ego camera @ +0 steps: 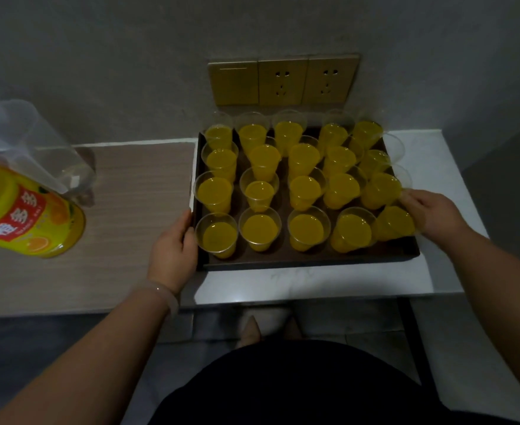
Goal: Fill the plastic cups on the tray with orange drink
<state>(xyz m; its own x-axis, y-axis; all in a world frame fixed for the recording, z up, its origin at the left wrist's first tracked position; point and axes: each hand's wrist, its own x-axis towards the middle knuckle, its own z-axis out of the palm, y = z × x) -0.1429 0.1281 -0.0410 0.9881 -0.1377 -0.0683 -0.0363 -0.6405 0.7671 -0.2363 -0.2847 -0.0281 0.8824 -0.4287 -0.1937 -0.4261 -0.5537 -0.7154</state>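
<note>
1. The plastic cups (309, 230) stand in rows on the dark tray (298, 262), packed close, and each cup I can read holds orange drink. Levels vary a little. At the far right edge a couple of clear rims show no orange plainly, and I cannot tell whether those are empty.
2. The tray sits on the white table (313, 286), pushed back near the wall under a gold socket panel (283, 82).
3. The left hand (172, 250) is at the tray's left rim with its fingers curled round the edge, gripping it.
4. The right hand (433, 216) is at the right side, fingers lying against the near-right cup and the rim. I cannot tell whether it grips the tray, holds the cup or only touches them.
5. The orange drink bottle (28, 216) stands well apart on the wooden counter (130, 194) to the left, with a clear plastic pitcher (32, 142) just behind it. Neither hand is on them.
6. Judged from this, pouring looks finished or nearly so, and the step in hand is taking hold of the tray.
7. Any next move calls for a level, slow lift or slide with both sides even, since the cups are light, full and close enough to knock one another.
</note>
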